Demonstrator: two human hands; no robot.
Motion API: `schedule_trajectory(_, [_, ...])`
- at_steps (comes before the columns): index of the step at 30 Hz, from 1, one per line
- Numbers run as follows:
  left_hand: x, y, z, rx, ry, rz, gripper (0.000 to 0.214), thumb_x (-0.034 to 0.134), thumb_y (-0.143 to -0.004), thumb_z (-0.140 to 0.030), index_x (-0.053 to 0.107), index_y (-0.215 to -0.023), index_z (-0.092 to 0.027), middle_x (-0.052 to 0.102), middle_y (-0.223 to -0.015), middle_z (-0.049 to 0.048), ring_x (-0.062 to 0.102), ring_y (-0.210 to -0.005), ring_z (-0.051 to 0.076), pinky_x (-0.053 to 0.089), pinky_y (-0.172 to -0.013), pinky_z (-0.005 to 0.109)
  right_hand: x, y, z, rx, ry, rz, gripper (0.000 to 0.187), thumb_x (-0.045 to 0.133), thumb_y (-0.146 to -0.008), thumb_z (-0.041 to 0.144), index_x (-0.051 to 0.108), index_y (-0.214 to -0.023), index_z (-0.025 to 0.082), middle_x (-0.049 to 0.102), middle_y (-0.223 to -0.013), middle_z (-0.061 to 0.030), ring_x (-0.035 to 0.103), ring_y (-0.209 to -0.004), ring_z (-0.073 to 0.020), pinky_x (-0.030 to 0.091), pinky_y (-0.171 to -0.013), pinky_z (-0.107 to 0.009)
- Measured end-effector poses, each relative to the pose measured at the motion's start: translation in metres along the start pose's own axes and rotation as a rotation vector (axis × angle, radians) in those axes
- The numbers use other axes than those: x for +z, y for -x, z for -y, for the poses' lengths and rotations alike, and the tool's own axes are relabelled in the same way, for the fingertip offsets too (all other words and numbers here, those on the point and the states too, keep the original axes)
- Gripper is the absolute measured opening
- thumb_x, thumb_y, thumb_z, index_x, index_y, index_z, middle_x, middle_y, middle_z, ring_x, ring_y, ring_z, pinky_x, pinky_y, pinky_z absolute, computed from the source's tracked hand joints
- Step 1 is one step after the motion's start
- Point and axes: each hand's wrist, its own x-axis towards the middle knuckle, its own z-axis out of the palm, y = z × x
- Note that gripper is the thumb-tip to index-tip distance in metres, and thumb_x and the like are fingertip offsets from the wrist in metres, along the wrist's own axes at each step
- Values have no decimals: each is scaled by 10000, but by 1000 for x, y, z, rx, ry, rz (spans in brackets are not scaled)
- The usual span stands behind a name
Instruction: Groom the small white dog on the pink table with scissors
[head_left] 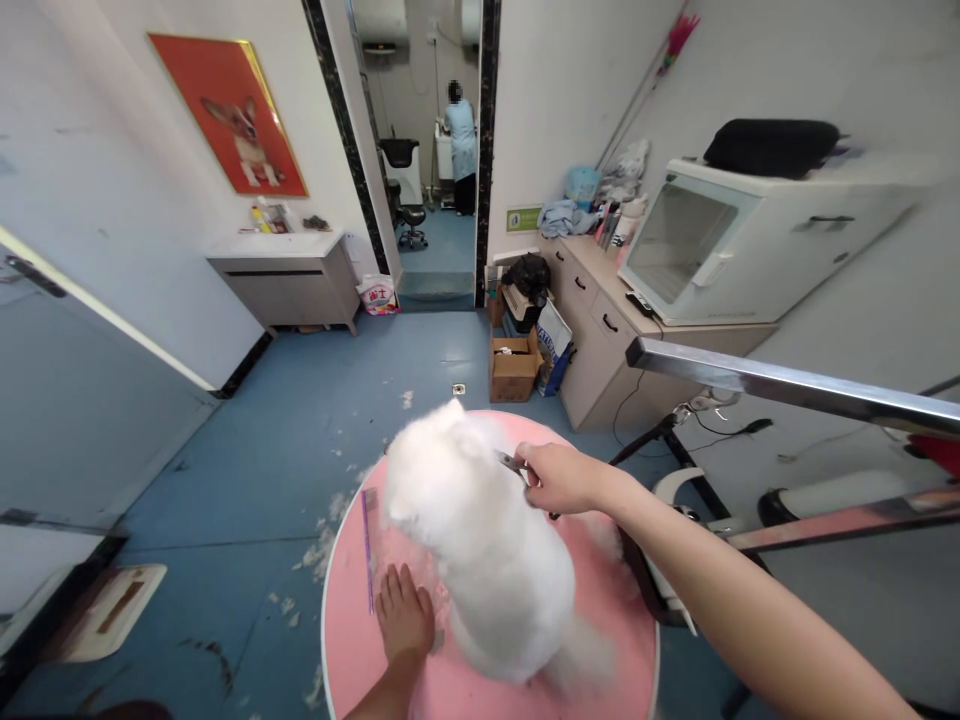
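Note:
A fluffy white dog [480, 540] sits on a round pink grooming table [600, 610], facing away from me. My right hand [559, 478] is closed around a pair of scissors [511, 462], whose blades touch the fur at the dog's right side near the head. My left hand [403, 612] lies flat on the pink tabletop, fingers stretched out, just left of the dog's body. A purple comb [367, 550] lies on the table beside that hand.
A metal grooming arm [795, 385] crosses at the right. White fur clippings [322, 545] litter the blue floor. A cabinet with a white dryer box [720, 250] stands right, a cardboard box [514, 368] ahead. Another person [461, 150] stands in the far doorway.

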Motion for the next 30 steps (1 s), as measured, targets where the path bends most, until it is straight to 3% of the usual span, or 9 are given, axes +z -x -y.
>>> schedule_trajectory(2, [0,0,0,1,-12,7,562,324,-947,-252,546,-1395,5,475,-1490,235,406,-1409,333,307,-1172,476,0,-5,-6,-4,-73,-1,470,731,-684,310,602,-1119,188,688,-1012,-82,629,-841,-242,356,-598,-274])
schedule_trajectory(7, [2,-1,2,-2,-57,46,549,351,-937,-250,553,-1401,-38,486,-1493,204,402,-1418,320,300,-1177,460,8,-12,-25,22,-233,21,377,649,-683,146,589,-1053,186,662,-834,-24,600,-760,-195,363,-602,-268])
schedule_trajectory(11, [6,0,5,7,-24,42,556,427,-909,-220,529,-1410,-2,457,-1499,245,383,-1422,342,273,-1186,467,25,-14,-42,19,-409,67,397,739,-649,265,553,-993,194,608,-872,1,570,-736,-165,385,-586,-259])
schedule_trajectory(16, [10,0,7,-20,-8,22,536,428,-913,-218,546,-1391,-8,485,-1485,221,377,-1426,324,255,-1194,447,47,-19,-63,-10,-644,128,334,650,-625,130,513,-923,194,527,-738,62,510,-654,-112,374,-555,-226])
schedule_trajectory(21, [8,0,6,-12,-29,16,536,395,-925,-216,537,-1393,5,466,-1499,229,370,-1430,324,269,-1189,459,62,-27,-79,-87,-810,210,399,737,-612,172,512,-941,187,580,-742,65,521,-655,-100,374,-565,-212])
schedule_trajectory(26, [-1,-1,3,-23,-49,34,541,399,-913,-195,525,-1400,5,451,-1512,223,345,-1449,310,263,-1198,445,77,-38,-94,-96,-948,278,375,662,-576,110,549,-927,181,576,-683,74,541,-615,-105,380,-540,-215])
schedule_trajectory(30, [-7,-3,0,-41,-61,64,545,394,-905,-184,530,-1388,29,457,-1508,225,344,-1448,311,255,-1206,439,90,-41,-104,-167,-1094,318,393,726,-576,159,565,-933,187,614,-742,61,586,-689,-118,439,-622,-231])
